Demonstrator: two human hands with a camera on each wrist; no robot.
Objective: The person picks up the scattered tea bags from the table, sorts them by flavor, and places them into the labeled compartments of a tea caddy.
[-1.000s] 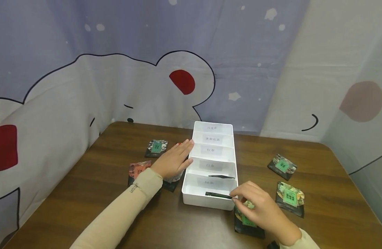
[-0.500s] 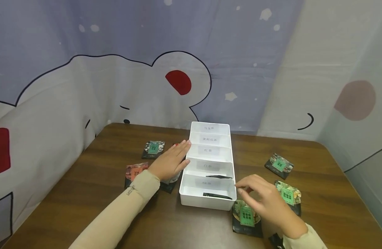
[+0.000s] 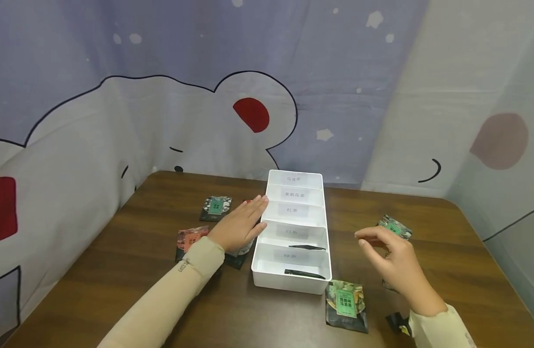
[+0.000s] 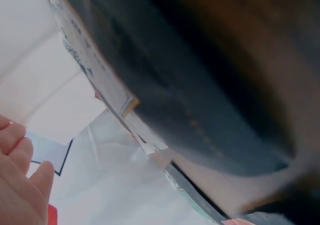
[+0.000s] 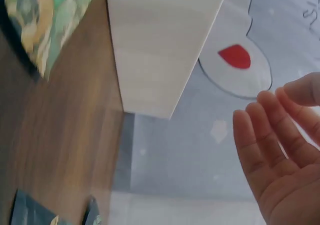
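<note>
White tray (image 3: 293,285) is touched by the flat left hand (image 3: 241,224) as before, while the right hand (image 3: 391,261), loosely spread and holding nothing, has been lifted off the green packet (image 3: 346,304).

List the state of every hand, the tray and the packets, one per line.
left hand: flat, fingers straight, against the tray's left wall.
right hand: raised, loosely curled, holding nothing.
white tray: open; one dark packet in each of its two nearest compartments.
green packet: flat on the table.
</note>
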